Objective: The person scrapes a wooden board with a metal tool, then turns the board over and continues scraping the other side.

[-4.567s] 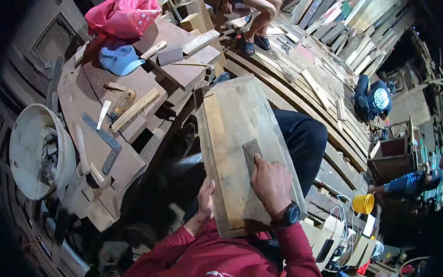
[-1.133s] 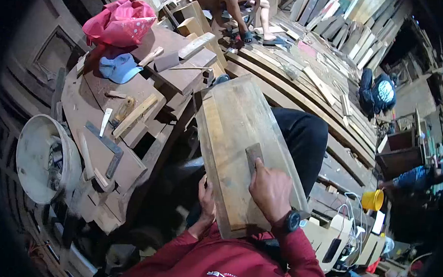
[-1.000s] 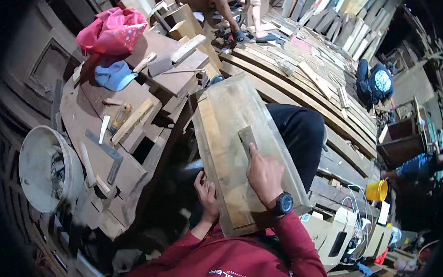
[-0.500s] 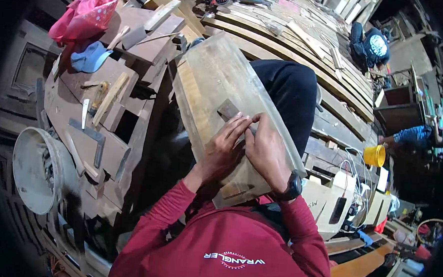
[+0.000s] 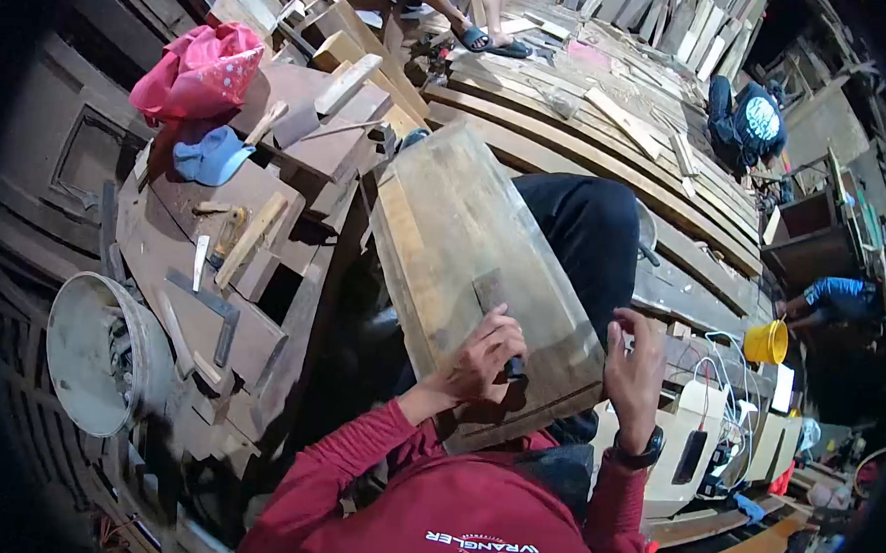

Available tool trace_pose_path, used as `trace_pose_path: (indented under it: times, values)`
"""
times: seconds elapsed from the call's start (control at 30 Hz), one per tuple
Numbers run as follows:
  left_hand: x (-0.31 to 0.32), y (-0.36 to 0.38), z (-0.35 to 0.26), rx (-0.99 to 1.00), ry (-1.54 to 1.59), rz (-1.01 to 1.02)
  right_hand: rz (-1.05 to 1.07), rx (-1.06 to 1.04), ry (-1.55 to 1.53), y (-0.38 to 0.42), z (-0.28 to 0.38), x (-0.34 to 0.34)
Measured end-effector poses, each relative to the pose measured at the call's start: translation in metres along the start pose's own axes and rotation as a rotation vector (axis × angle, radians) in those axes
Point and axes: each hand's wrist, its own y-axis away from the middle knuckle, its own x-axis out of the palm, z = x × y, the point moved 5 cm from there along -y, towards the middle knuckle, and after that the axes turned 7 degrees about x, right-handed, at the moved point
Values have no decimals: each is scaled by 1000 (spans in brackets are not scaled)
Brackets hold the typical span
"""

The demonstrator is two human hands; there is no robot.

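A long wooden board (image 5: 553, 282), with a paler strip along its left side, lies across my lap and points away from me. My left hand (image 5: 480, 364) is closed over a flat, grey, blade-like tool (image 5: 488, 287) resting on the board. The far end of the tool sticks out past my fingers, and a dark part shows beside the palm. My right hand (image 5: 634, 372), with a watch on the wrist, is raised by the board's near right edge. Its fingers are loosely bent and apart, with nothing seen in them.
On the left bench lie a metal square (image 5: 222, 320), a blue cap (image 5: 212, 154), a pink bag (image 5: 201, 72) and wooden-handled tools. A white bucket (image 5: 98, 359) stands lower left. Other people (image 5: 757, 123) are farther off. A yellow bucket (image 5: 766, 343) and cables are at right.
My right hand has lifted off the tool and moved right to the board's edge. My left hand stays on the tool. The view has shifted, and a person's legs now show at the top.
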Motion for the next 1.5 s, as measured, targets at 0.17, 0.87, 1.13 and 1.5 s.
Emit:
trace_pose_path:
  times: [0.17, 0.87, 1.13, 1.5]
  values:
    - [-4, -23, -21, 34, -71, 115, 263, 154, -118, 13, -39, 28]
    - [26, -25, -57, 157, 142, 137, 314, 213, -321, 14, -57, 42]
    - [37, -32, -64, 205, 171, 61, 295, 203, -350, 13, -61, 47]
    - [21, -35, -10, 55, -30, 83, 326, 240, -330, 16, -59, 40]
